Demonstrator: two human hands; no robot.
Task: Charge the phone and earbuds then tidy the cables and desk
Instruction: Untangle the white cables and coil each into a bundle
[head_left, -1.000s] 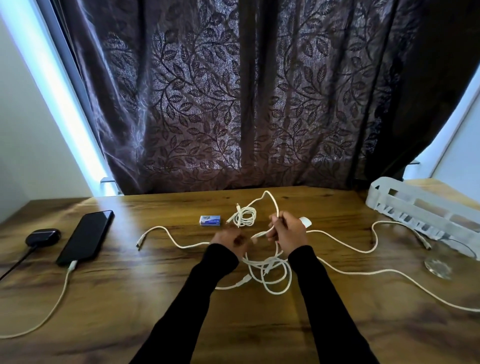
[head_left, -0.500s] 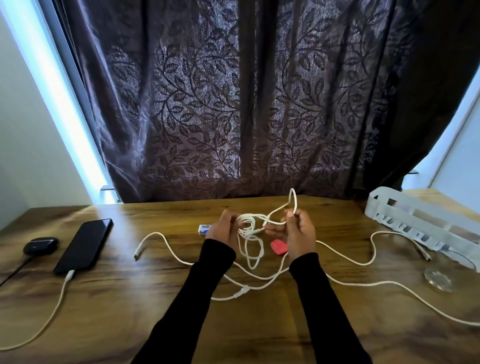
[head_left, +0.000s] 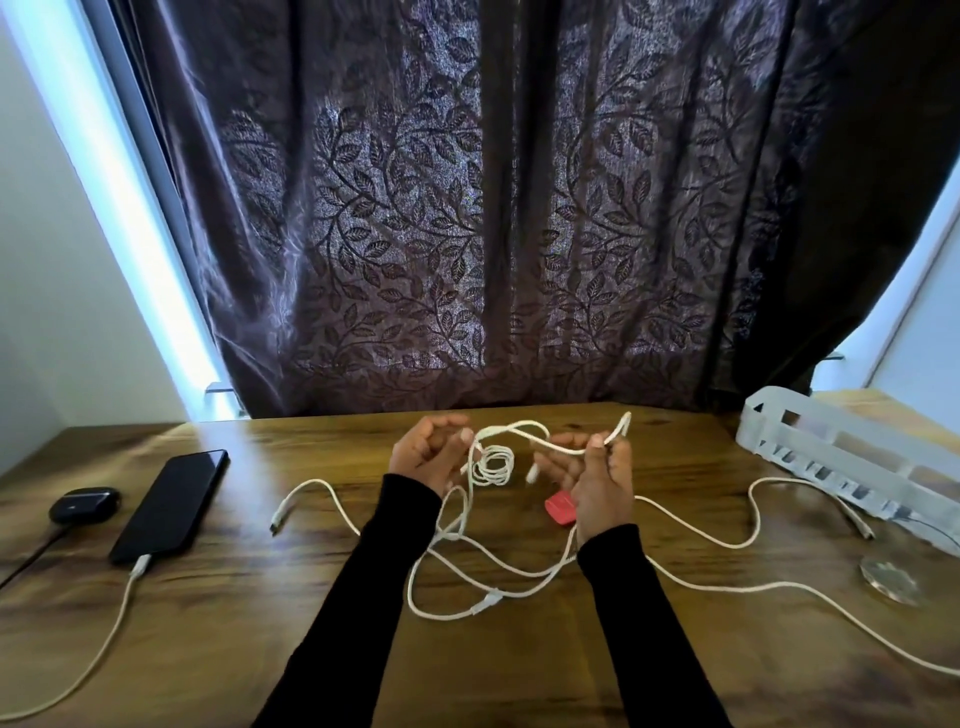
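Note:
A black phone (head_left: 169, 506) lies at the left of the wooden desk (head_left: 260, 649) with a white charging cable (head_left: 104, 654) plugged into its near end. Beside it sits a black earbuds case (head_left: 83, 504) with a dark cable attached. Both my hands are raised over the middle of the desk, holding a tangled white cable (head_left: 519, 436). My left hand (head_left: 428, 457) pinches it by a small coil (head_left: 493, 465). My right hand (head_left: 597, 480) grips a loop of it. More of the white cable (head_left: 467, 561) trails in loose loops on the desk below.
A red flat object (head_left: 561, 509) lies under my right hand. A white slotted plastic box (head_left: 841, 457) stands at the right rear, a clear glass coaster (head_left: 888, 579) in front of it. White cable ends (head_left: 280, 519) stretch left and right. A dark leaf-patterned curtain hangs behind.
My hands have lifted the cable bundle off the desk and moved apart, stretching a strand between them. The small blue-white item is now hidden behind my left hand; the red object has come into view.

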